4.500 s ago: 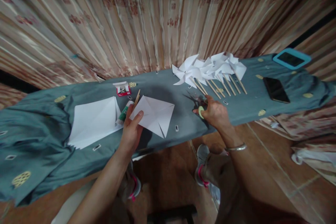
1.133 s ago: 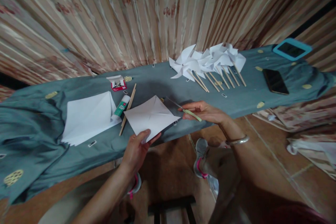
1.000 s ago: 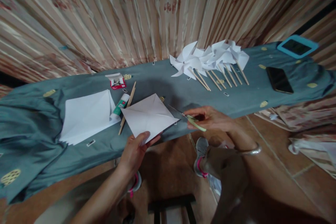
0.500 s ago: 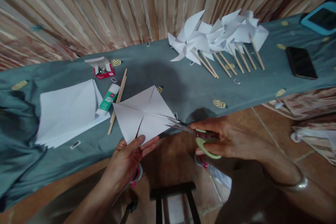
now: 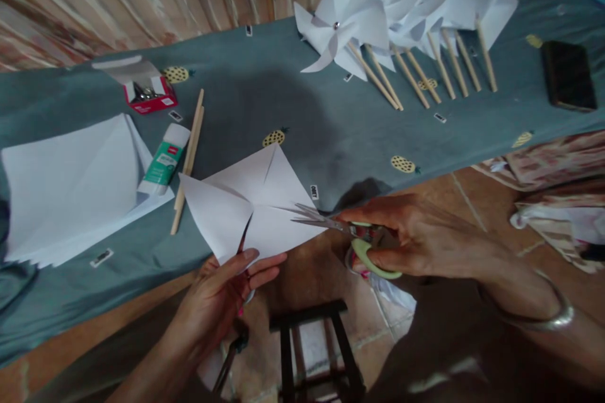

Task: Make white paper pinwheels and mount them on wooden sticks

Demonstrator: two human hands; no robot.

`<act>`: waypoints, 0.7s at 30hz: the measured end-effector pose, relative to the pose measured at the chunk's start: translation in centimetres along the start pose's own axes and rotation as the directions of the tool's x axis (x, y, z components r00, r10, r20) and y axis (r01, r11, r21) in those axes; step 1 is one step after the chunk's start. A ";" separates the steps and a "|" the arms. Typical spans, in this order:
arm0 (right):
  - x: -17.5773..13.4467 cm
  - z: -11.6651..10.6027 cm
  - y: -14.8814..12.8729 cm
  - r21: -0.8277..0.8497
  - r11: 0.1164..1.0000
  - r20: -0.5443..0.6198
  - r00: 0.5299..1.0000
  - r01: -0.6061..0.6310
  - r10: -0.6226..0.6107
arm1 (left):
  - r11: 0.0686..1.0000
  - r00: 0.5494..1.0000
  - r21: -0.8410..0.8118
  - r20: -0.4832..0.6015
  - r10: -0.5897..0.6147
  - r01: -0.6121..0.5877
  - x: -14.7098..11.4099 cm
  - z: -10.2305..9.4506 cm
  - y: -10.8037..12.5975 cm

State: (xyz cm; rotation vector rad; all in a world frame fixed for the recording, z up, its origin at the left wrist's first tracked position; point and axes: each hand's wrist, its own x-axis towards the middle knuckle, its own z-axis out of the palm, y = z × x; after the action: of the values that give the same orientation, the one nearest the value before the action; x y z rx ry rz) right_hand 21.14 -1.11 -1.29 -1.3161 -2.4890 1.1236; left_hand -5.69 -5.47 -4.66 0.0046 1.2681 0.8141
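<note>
My left hand [image 5: 231, 283] pinches the near edge of a white paper square [image 5: 278, 227] between thumb and fingers, beside a slit. Slits and creases run from the paper's corners toward its middle. My right hand [image 5: 425, 239] grips a pair of scissors [image 5: 321, 219] by its pale green handles. The blades are parted and lie at the paper's right corner, along the cut there. Left of the paper are thin wooden sticks [image 5: 189, 164], a green and white glue stick [image 5: 165, 160] and a stack of white paper sheets [image 5: 70, 192].
White paper pinwheels [image 5: 359, 19] on wooden sticks lie at the back of the cloth-covered table [image 5: 227, 132]. A red box [image 5: 149, 97] of small metal pieces stands open at the left. A black phone [image 5: 568, 75] lies at the right. Below is a dark stool [image 5: 309, 318].
The view has shifted closer, so the table's things sit higher and wider apart. The scissors reach slightly further over the paper, their blades a little wider apart. Both hands keep their holds.
</note>
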 end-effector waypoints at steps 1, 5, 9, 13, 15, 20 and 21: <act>0.1 0.1 0.0 -0.001 1.000 0.027 1.000 -0.004 0.004 | 1.000 1.000 0.003 0.004 -0.005 0.005 0.0 -0.1 0.0; 0.2 0.3 -0.1 -0.007 1.000 0.064 0.998 -0.016 0.017 | 1.000 1.000 0.009 0.001 -0.026 0.026 0.2 -0.3 -0.1; 0.3 0.3 -0.2 0.023 1.000 0.081 0.997 -0.012 0.010 | 0.999 0.999 -0.009 0.016 -0.033 0.033 0.3 -0.4 -0.1; 0.3 0.1 -0.2 0.018 1.000 0.089 0.996 0.000 -0.002 | 0.999 1.000 0.016 0.004 -0.031 0.030 0.1 -0.1 0.0; 0.4 0.2 -0.1 0.003 1.000 0.093 0.996 0.008 -0.008 | 0.999 1.000 0.028 0.005 -0.027 0.027 0.0 -0.1 0.1; 0.3 0.5 0.1 -0.042 0.999 0.092 0.996 0.002 0.002 | 0.999 1.000 0.040 0.014 0.006 -0.006 0.1 -0.3 -0.1; 0.2 0.5 0.1 -0.048 0.999 0.089 0.996 0.002 0.002 | 0.999 1.000 0.039 0.014 0.010 -0.010 0.1 -0.4 -0.1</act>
State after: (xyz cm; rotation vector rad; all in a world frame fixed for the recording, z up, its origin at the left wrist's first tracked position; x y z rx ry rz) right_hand 20.85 -1.18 -1.77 -1.3055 -2.5945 1.1541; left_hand -5.93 -5.66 -4.88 0.0480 1.2722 0.7961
